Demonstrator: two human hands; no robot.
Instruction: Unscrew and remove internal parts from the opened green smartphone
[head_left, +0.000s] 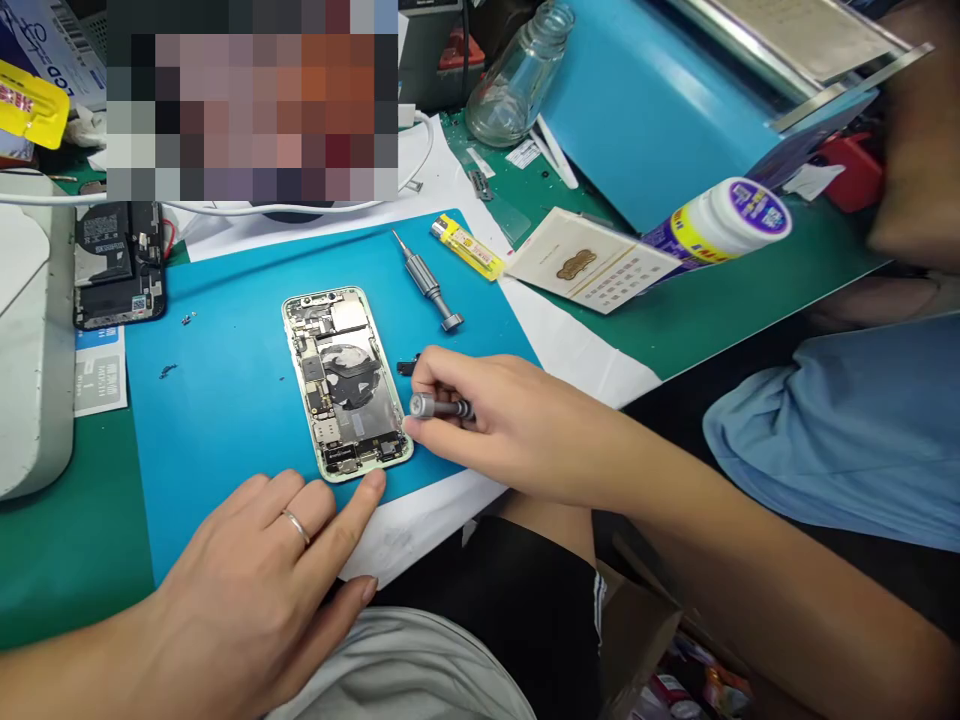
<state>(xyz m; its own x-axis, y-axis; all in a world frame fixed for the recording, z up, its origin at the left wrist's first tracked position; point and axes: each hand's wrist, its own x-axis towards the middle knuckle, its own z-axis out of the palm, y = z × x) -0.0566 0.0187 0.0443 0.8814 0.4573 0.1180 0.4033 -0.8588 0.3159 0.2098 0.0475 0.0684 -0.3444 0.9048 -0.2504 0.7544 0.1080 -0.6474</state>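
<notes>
An opened phone (358,420), its inner parts bare in a pale frame, lies on a blue mat (225,380). My left hand (274,555) rests at the phone's near edge; its index finger is stretched out to the bottom rim, the thumb is apart, and it holds nothing. At the phone's right side, my right hand (495,410) is closed around a small grey screwdriver (433,406), its round cap end showing between thumb and index finger. The tip is hidden. Just beyond those fingers lies a small black part (407,367). A second screwdriver (426,282) lies on the mat past the phone.
Tiny screws (168,371) lie on the mat's left. A yellow lighter (468,248), folded card (596,260), white-lidded tub (720,222) and glass jar (521,75) stand or lie beyond. Another phone part (120,265) lies left by a white device (34,350). Another person sits at right.
</notes>
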